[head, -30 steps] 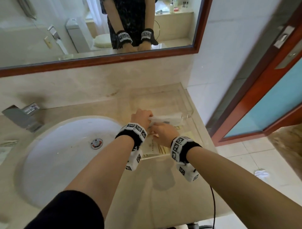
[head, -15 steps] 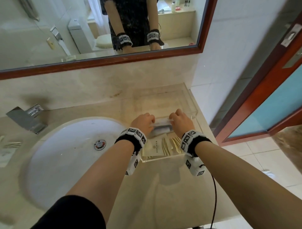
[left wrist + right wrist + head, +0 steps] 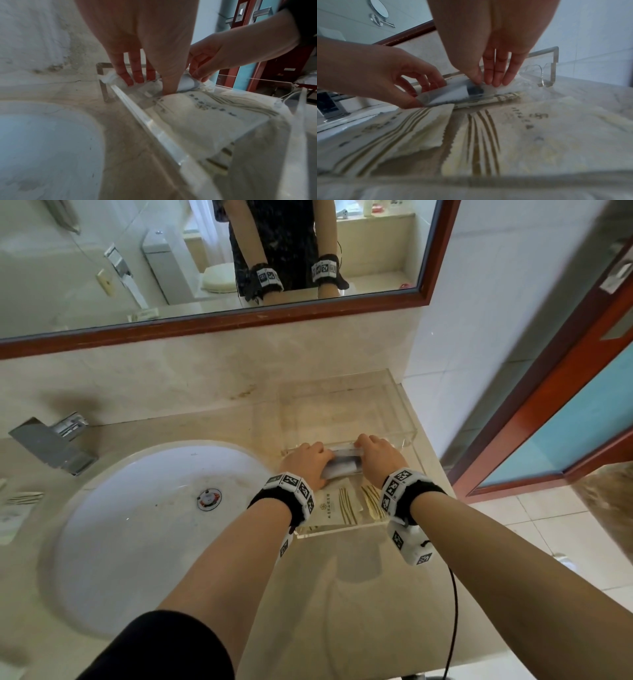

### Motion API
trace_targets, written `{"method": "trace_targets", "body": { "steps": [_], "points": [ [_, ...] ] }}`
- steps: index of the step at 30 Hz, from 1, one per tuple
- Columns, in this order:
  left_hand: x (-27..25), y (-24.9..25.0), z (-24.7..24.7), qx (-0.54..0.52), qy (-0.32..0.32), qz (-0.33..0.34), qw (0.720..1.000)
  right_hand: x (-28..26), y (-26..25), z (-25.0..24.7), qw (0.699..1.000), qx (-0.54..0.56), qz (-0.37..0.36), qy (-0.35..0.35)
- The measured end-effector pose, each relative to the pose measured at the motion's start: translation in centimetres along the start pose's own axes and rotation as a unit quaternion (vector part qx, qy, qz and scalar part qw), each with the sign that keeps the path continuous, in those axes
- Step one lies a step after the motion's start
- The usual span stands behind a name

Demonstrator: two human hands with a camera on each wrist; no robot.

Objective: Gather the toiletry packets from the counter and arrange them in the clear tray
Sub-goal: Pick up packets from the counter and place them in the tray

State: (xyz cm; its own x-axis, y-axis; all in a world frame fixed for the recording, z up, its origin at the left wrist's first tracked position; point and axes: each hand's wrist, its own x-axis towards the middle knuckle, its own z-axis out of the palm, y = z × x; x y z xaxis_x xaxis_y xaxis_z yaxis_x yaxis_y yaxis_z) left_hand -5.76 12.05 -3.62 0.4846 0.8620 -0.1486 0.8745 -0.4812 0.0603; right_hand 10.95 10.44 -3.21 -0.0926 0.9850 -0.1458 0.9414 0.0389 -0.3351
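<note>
Nearest us, the beige marble counter (image 3: pixel 239 583) runs smooth and veined, with a white oval basin (image 3: pixel 137 525) sunk into it at left. Just beyond the bare stretch stands the clear tray (image 3: pixel 342 531), acrylic, straight-walled, thick polished edges catching light. In its near part lie two flat cream toiletry packets (image 3: pixel 339 505), paper-like, with serrated edges, olive stripes and small dark print; one overlaps the other where they meet. Farther in, our left hand (image 3: pixel 306 462) and right hand (image 3: pixel 378 462) meet over a translucent plastic packet (image 3: pixel 342 464), crinkled, with a white and dark object showing through it. It rests on the far edge of the cream packets, inside the tray. The left thumb and fingers (image 3: pixel 135 73) pinch its left end; the right thumb and fingers (image 3: pixel 498 73) press down and pinch its right end. So both hands are closed on that one packet. Behind them the rest of the tray shows only its clear floor and walls. At far left, a chrome faucet (image 3: pixel 51 445), angular; more striped packets (image 3: pixel 20 501) lie on the counter at the left edge. Beyond, a mirror (image 3: pixel 205 251) in a red-brown wooden frame.
</note>
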Motion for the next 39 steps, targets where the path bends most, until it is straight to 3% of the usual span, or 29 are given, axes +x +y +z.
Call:
{"method": "trace_targets", "body": {
  "steps": [8,12,16,20,25,34,39],
  "points": [
    [-0.7,0.2,0.1,0.016,-0.013,0.000,1.000,-1.0,-0.2,-0.6,1.000,-0.008,-0.004,-0.007],
    [-1.4,0.1,-0.9,-0.002,-0.008,-0.003,1.000,-1.9,0.0,-0.9,0.998,-0.010,-0.060,0.026],
    [-2.4,0.6,-1.6,0.020,0.013,-0.004,1.000,-2.7,-1.6,-0.7,0.991,-0.018,-0.125,-0.042],
    [-3.7,1.9,-1.6,0.002,-0.059,0.005,0.998,-3.3,-3.6,0.4,0.974,-0.088,-0.172,-0.120],
    [-4.6,1.6,-0.4,-0.003,-0.085,-0.019,0.996,-3.5,-3.8,0.7,0.960,-0.157,-0.169,-0.160],
    [-4.8,2.2,-0.2,0.020,-0.090,-0.031,0.995,-3.1,-3.1,0.8,0.967,-0.126,-0.113,-0.191],
    [-4.7,2.2,0.0,0.013,-0.106,-0.035,0.994,-3.3,-2.7,0.9,0.968,-0.146,-0.106,-0.172]
  ]
}}
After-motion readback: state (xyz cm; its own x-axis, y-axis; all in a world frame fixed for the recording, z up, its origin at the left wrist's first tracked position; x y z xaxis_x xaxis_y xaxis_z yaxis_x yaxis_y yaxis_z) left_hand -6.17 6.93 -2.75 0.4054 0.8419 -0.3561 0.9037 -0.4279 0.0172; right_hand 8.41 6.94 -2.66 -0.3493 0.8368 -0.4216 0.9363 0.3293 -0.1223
